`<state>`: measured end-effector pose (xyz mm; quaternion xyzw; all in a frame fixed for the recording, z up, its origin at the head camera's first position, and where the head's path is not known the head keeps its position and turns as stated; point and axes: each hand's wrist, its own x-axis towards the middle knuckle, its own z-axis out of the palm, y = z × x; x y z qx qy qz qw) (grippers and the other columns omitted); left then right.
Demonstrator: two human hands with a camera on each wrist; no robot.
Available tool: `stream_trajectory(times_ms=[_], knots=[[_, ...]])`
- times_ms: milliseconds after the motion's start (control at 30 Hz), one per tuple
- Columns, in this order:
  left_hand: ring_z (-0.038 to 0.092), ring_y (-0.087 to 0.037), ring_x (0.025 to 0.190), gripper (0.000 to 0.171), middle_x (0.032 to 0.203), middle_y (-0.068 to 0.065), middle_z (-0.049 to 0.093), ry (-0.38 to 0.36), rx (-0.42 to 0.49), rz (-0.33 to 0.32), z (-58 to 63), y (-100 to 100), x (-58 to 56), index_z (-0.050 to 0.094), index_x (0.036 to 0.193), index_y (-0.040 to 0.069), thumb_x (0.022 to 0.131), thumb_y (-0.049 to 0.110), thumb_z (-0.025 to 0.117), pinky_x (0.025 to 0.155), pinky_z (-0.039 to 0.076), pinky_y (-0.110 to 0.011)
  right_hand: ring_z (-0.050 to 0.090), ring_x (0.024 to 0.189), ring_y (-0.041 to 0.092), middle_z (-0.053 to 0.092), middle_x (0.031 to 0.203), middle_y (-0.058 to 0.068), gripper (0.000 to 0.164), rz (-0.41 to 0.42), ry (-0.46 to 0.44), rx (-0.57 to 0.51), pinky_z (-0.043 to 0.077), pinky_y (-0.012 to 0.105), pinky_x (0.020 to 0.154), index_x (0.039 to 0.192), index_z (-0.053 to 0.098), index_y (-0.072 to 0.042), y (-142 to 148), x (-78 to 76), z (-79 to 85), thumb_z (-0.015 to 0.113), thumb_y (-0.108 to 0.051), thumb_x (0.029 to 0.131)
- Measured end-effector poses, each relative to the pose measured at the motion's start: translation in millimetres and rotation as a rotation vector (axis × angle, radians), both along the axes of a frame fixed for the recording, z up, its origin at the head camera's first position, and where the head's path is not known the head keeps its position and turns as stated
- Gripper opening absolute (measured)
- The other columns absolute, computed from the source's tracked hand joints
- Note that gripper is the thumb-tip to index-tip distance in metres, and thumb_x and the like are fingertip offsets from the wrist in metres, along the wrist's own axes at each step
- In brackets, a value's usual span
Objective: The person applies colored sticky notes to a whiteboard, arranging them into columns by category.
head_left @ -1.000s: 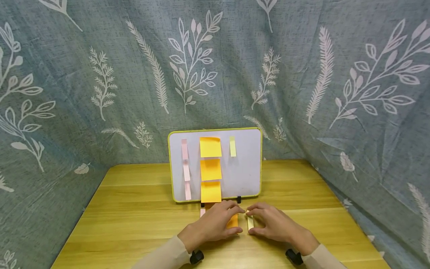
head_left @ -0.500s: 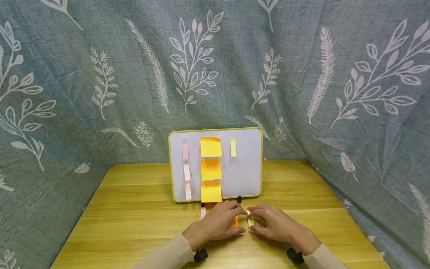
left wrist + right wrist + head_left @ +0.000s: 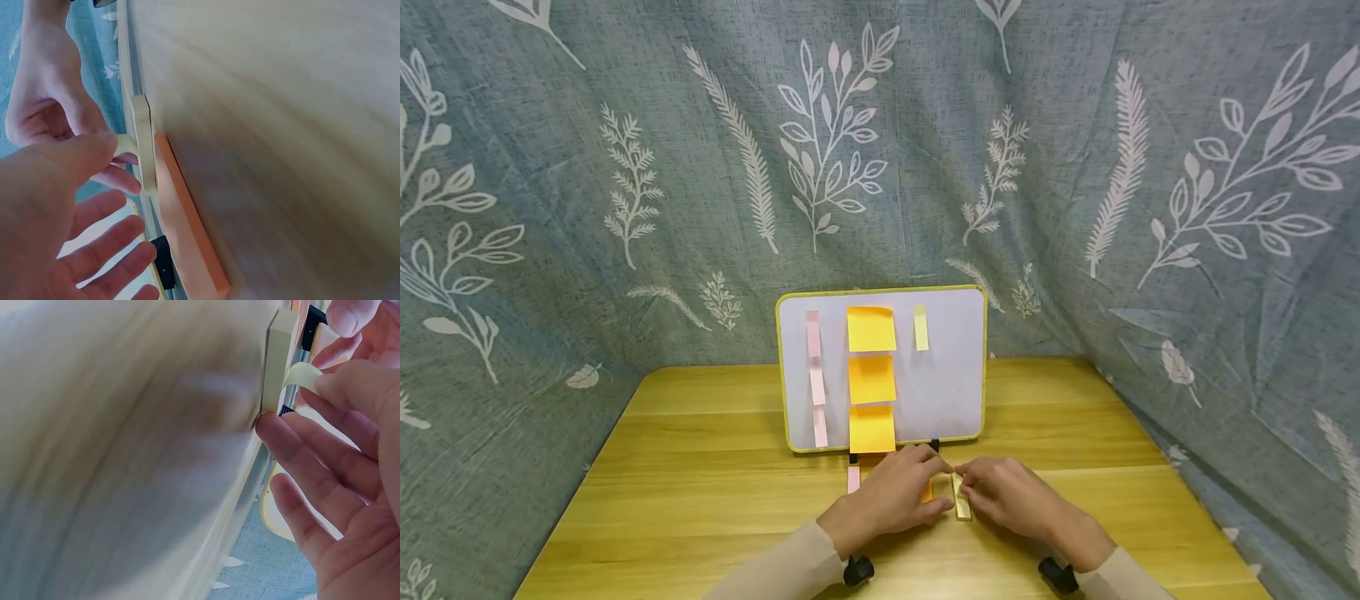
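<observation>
A narrow pale-yellow sticky note pad lies on the table in front of the whiteboard. My right hand pinches the pad's top sticky note between thumb and finger; that strip curls up while one end stays on the pad. Close by on the left, my left hand hovers over a thicker orange sticky note pad, hiding most of it from above. Its fingers are spread and relaxed, with nothing held, and its index fingertip is near the pale-yellow pad's far end; contact cannot be told.
Behind the hands a whiteboard leans on black feet. It bears a column of pink strips, a column of orange squares and one pale-yellow strip. A pink pad lies left of my left hand.
My right thumb and fingers have drawn together on the pale-yellow pad, and its top note has lifted into a curl. My left hand has shifted slightly right.
</observation>
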<state>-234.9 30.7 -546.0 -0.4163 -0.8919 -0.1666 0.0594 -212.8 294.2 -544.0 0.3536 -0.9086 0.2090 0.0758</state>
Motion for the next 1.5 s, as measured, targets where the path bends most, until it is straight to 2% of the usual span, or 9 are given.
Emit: stream_trajectory(times_ms=[167,267,533,967,1200,1500], knots=[[0.073,-0.013,0.121,0.044,0.135,0.005,0.079,0.007,0.018,0.022,0.4,8,-0.1,0.082,0.143,0.021,0.109,0.05,0.083,0.103,0.063,-0.03,0.087,0.108,0.023,0.089,0.121,0.008,0.013,-0.021,-0.002,-0.021,0.072,0.038,0.09,0.103,0.085,-0.015,-1,-1.0,0.7,0.086,-0.002,0.103],[0.072,-0.013,0.118,0.046,0.135,0.005,0.079,0.001,-0.003,0.04,0.4,12,1.2,0.082,0.142,0.022,0.108,0.052,0.084,0.1,0.062,-0.03,0.086,0.105,0.018,0.089,0.115,0.005,0.012,-0.029,0.003,-0.033,0.072,0.037,0.089,0.104,0.086,-0.013,-2,-0.8,0.1,0.087,-0.001,0.102],[0.071,-0.017,0.12,0.049,0.136,0.003,0.078,-0.009,-0.055,0.088,-1.6,20,5.7,0.083,0.139,0.021,0.105,0.056,0.086,0.103,0.063,-0.038,0.078,0.093,0.0,0.085,0.099,-0.008,0.014,-0.062,0.002,-0.073,0.068,0.028,0.081,0.102,0.086,-0.014,-2,2.0,-0.7,0.089,-0.002,0.1],[0.069,-0.017,0.114,0.054,0.137,0.003,0.079,-0.038,-0.056,0.14,-5.1,30,10.5,0.083,0.138,0.02,0.101,0.059,0.089,0.1,0.063,-0.038,0.078,0.091,-0.001,0.086,0.098,-0.007,0.016,-0.07,0.003,-0.107,0.07,0.031,0.08,0.103,0.086,-0.013,-2,5.6,1.7,0.089,0.002,0.099],[0.069,-0.018,0.117,0.056,0.14,0.001,0.079,-0.052,-0.06,0.15,-1.8,32,11.4,0.083,0.138,0.018,0.101,0.059,0.09,0.102,0.064,-0.039,0.078,0.088,0.0,0.086,0.097,-0.005,0.015,-0.088,0.056,-0.126,0.07,0.03,0.078,0.102,0.087,-0.012,-2,3.4,4.4,0.089,0.002,0.099],[0.068,-0.019,0.114,0.055,0.137,0.001,0.078,-0.079,-0.055,0.168,0.7,33,9.6,0.083,0.134,0.017,0.099,0.059,0.092,0.096,0.064,-0.039,0.079,0.087,0.003,0.086,0.097,-0.005,0.011,-0.179,0.072,-0.127,0.07,0.035,0.078,0.103,0.087,-0.012,-1,-4.7,9.3,0.088,-0.001,0.101]])
